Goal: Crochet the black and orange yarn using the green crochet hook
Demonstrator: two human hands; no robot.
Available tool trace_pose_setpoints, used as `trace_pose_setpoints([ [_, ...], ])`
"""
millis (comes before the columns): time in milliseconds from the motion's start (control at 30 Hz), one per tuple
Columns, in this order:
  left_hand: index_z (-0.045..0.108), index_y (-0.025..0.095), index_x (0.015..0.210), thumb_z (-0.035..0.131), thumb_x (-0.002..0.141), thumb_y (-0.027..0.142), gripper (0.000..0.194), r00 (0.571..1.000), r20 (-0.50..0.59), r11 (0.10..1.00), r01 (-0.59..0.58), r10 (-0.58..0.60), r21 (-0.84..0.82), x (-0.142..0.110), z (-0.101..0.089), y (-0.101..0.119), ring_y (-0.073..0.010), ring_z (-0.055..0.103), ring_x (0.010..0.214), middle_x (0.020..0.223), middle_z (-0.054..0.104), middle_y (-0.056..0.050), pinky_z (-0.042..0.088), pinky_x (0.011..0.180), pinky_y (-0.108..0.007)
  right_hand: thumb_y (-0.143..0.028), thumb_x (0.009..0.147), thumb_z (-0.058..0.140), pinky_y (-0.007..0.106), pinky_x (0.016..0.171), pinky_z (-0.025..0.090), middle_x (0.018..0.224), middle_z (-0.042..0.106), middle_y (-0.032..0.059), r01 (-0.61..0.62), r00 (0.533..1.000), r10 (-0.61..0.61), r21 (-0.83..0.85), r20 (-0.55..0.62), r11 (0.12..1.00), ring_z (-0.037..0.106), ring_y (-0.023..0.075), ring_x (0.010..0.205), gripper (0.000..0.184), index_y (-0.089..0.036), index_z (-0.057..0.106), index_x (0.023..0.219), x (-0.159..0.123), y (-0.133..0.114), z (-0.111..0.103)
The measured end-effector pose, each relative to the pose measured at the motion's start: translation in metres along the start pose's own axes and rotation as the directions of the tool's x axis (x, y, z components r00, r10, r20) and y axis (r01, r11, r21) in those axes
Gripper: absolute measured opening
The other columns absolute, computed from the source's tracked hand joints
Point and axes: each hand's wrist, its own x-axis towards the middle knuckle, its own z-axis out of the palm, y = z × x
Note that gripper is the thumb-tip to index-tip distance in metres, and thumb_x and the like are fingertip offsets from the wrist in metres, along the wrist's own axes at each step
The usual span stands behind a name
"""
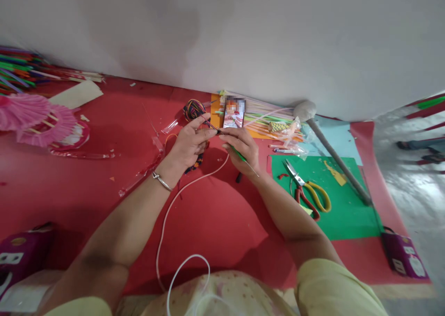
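My left hand (187,145) is closed, pinching dark multicoloured yarn (212,125) between thumb and fingers. Just behind it lies a wound bundle of the same yarn (193,108). More dark, patterned yarn work (198,162) shows below the left fingers, partly hidden. My right hand (246,149) grips a thin crochet hook with a green handle (238,154). The fingertips of both hands meet at the yarn, so the hook's tip is hard to make out. A phone (234,114) with a lit screen stands right behind the hands.
Scissors (301,186) and red-handled pliers lie on a green sheet (340,223). A grey stick (333,153) with a wrapped head crosses it. Pink paper fans (41,121) and colourful sticks (17,70) lie left. A white cable (181,188) curves across the red surface. Purple boxes (403,255) flank me.
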Motion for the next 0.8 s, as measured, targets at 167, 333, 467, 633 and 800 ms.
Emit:
trace_pose_setpoints([
  [167, 0.065, 0.020, 0.138, 0.093, 0.060, 0.021, 0.083, 0.998, -0.050, 0.999, -0.037, 0.039, 0.037, 0.001, 0.000, -0.001, -0.0013, 0.034, 0.038, 0.070, 0.070, 0.005, 0.013, 0.039, -0.021, -0.027, 0.102, 0.066, 0.043, 0.098, 0.061, 0.121, 0.078, 0.0093, -0.085, 0.994, 0.091, 0.102, -0.058, 0.991, 0.074, 0.0234, 0.112, 0.025, -0.031, 0.076, 0.124, 0.002, -0.005, 0.002],
  [333, 0.066, 0.018, 0.138, 0.089, 0.062, 0.018, 0.079, 0.998, -0.048, 0.999, -0.029, 0.030, 0.023, 0.001, -0.001, 0.000, -0.0008, 0.033, 0.039, 0.070, 0.069, 0.005, 0.017, 0.040, -0.020, -0.043, 0.102, 0.066, 0.044, 0.098, 0.062, 0.113, 0.080, 0.0079, -0.315, 0.940, 0.341, 0.327, -0.024, 0.891, 0.076, 0.0237, 0.109, 0.023, -0.029, 0.082, 0.111, 0.006, -0.008, 0.001],
  [467, 0.068, 0.019, 0.137, 0.090, 0.062, 0.017, 0.078, 0.996, -0.059, 0.996, -0.066, 0.070, 0.055, 0.001, -0.001, -0.001, -0.0020, 0.035, 0.041, 0.068, 0.068, 0.005, 0.020, 0.041, -0.020, -0.051, 0.098, 0.069, 0.035, 0.073, 0.063, 0.104, 0.081, 0.0061, -0.461, 0.869, 0.490, 0.465, 0.066, 0.756, 0.074, 0.0194, 0.086, 0.028, -0.027, 0.084, 0.103, 0.008, -0.003, -0.003],
  [633, 0.070, 0.020, 0.135, 0.094, 0.062, 0.021, 0.077, 0.971, -0.081, 0.968, -0.213, 0.224, 0.131, 0.006, -0.003, -0.009, -0.0061, 0.049, 0.051, 0.071, 0.072, 0.002, 0.031, 0.045, -0.020, -0.047, 0.097, 0.072, 0.039, 0.090, 0.063, 0.102, 0.083, 0.0059, -0.462, 0.873, 0.481, 0.462, 0.083, 0.757, 0.076, 0.0214, 0.098, 0.024, -0.027, 0.085, 0.099, 0.014, -0.005, -0.011],
  [800, 0.068, 0.021, 0.141, 0.092, 0.067, 0.025, 0.078, 0.953, -0.058, 0.936, -0.279, 0.298, 0.216, 0.011, -0.007, -0.014, -0.0096, 0.060, 0.060, 0.077, 0.076, 0.000, 0.045, 0.055, -0.021, -0.040, 0.100, 0.069, 0.039, 0.097, 0.062, 0.105, 0.083, 0.0066, -0.411, 0.907, 0.411, 0.424, 0.095, 0.807, 0.078, 0.0208, 0.102, 0.021, -0.026, 0.083, 0.101, 0.017, -0.008, -0.015],
])
